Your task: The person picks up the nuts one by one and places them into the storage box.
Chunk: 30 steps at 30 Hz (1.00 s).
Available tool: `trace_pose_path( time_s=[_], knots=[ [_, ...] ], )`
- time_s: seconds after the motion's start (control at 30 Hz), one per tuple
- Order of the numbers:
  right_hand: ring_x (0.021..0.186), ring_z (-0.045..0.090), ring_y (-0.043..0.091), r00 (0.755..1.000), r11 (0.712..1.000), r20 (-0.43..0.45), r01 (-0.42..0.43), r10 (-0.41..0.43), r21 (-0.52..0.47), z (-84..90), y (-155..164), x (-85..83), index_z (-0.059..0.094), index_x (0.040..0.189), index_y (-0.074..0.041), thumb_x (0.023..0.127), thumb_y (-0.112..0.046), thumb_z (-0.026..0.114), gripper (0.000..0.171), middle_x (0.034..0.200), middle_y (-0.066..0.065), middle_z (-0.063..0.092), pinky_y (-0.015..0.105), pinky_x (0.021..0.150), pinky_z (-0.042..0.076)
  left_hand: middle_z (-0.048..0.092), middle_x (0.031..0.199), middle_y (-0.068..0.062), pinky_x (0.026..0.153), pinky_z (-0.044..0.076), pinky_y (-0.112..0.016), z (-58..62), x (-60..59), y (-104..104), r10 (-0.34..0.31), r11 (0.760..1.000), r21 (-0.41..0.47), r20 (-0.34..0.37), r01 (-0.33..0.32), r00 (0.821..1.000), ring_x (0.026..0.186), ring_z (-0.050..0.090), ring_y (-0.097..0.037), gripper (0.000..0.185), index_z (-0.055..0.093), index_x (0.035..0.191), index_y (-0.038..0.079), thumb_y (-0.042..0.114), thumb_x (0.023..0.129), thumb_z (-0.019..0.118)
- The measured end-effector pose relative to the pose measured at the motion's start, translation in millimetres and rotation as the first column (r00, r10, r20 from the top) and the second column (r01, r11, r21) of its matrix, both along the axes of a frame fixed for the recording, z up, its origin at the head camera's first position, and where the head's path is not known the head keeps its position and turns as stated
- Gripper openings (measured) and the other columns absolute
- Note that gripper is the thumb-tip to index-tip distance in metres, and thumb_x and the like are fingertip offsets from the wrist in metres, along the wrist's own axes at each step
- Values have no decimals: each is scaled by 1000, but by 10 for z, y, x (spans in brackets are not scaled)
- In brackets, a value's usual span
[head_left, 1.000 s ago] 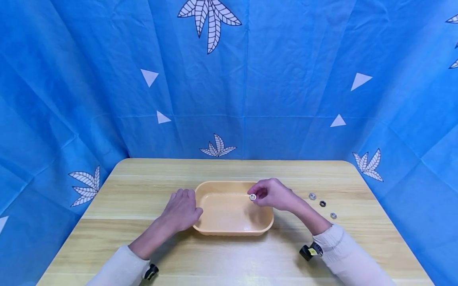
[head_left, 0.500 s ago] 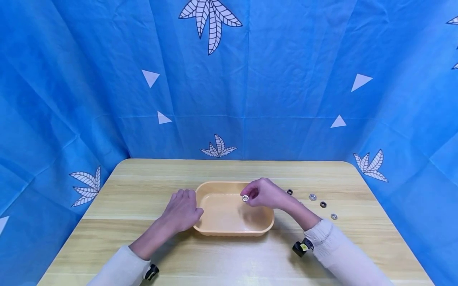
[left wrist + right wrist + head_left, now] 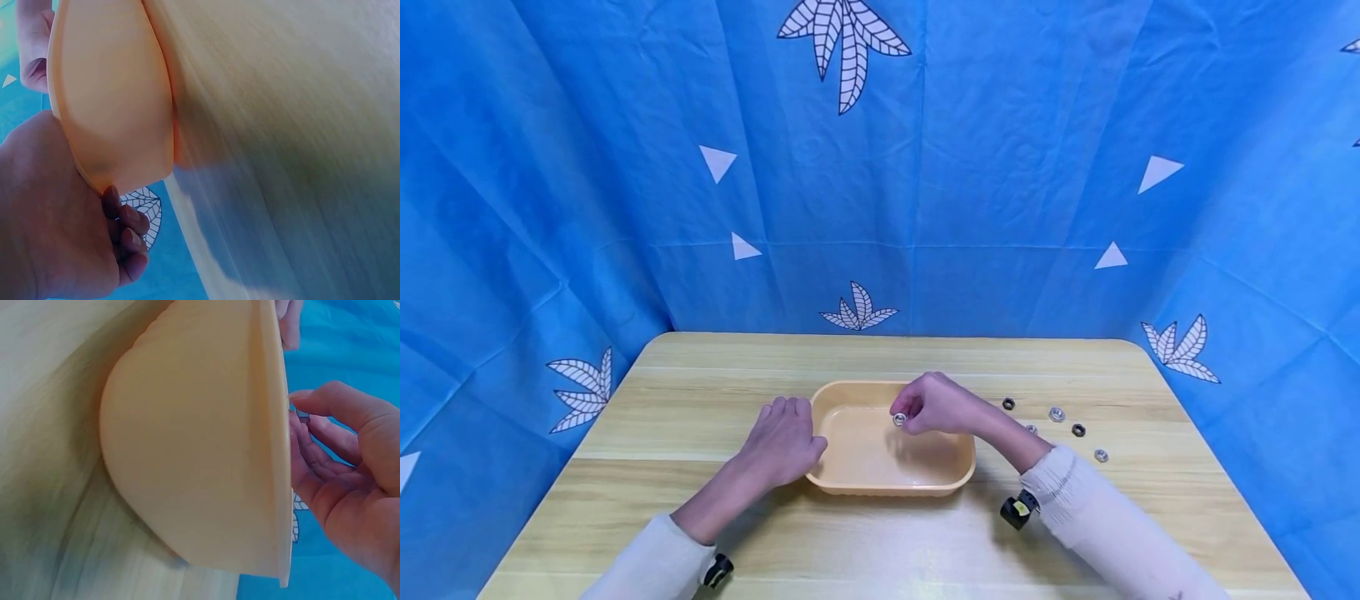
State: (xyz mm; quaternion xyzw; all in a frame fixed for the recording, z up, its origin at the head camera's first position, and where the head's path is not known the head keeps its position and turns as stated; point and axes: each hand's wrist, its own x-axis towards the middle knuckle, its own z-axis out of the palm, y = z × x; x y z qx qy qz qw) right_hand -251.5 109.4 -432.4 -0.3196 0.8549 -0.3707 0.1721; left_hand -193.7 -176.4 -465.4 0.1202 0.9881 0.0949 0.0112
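A shallow peach-coloured plastic tray (image 3: 850, 446) stands on the wooden table in the head view. At its left end my left hand (image 3: 785, 442) grips the rim, fingers curled beneath the edge in the left wrist view. Over the tray's right half, my right hand (image 3: 940, 406) pinches a small silver nut (image 3: 899, 419) between thumb and fingertips. From the right wrist camera, the tray's outer wall (image 3: 194, 437) fills the middle, and only a sliver of the nut (image 3: 303, 417) shows between the fingers.
Right of the tray lie several loose nuts: a black nut (image 3: 1008, 403), a silver nut (image 3: 1057, 414), another black nut (image 3: 1078, 430) and a silver nut (image 3: 1101, 456). One more silver nut (image 3: 1032, 429) sits close behind my right forearm. A blue curtain (image 3: 1000, 167) hangs behind the table.
My right hand has moved left over the tray with the nut. Nuts that its forearm covered now show on the table. My left hand has stayed at the rim.
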Motion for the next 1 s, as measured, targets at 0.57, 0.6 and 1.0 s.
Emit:
trace_pose_path(
  time_s=[0.57, 0.6, 1.0],
  knots=[
    [78, 68, 3, 997, 984, 8, -82, 82, 160, 44, -333, -192, 79, 96, -8, 79, -8, 81, 17, 88, 0, 78, 17, 75, 55, 49, 89, -8, 80, 32, -37, 4, -15, 3, -3, 1000, -18, 4, 3, 1000, 86, 42, -27, 29, 50, 97, 4, 31, 92, 56],
    [78, 68, 3, 996, 982, 9, -86, 86, 166, 41, -357, -205, 79, 95, -8, 79, -7, 82, 16, 87, 0, 78, 18, 75, 55, 49, 89, -8, 80, 32, -37, 6, -15, 2, -2, 1000, -17, 3, 2, 1000, 86, 42, -27, 29, 50, 97, 4, 31, 92, 56],
    [73, 65, -1, 981, 958, 37, -193, 190, 211, -52, -600, -261, 80, 96, -4, 80, -1, 79, 17, 86, 1, 78, 17, 70, 56, 50, 91, -7, 81, 32, -39, -16, -29, -6, 14, 1000, -7, 26, -14, 1000, 88, 42, -25, 32, 51, 101, 4, 34, 91, 57]
  ],
)
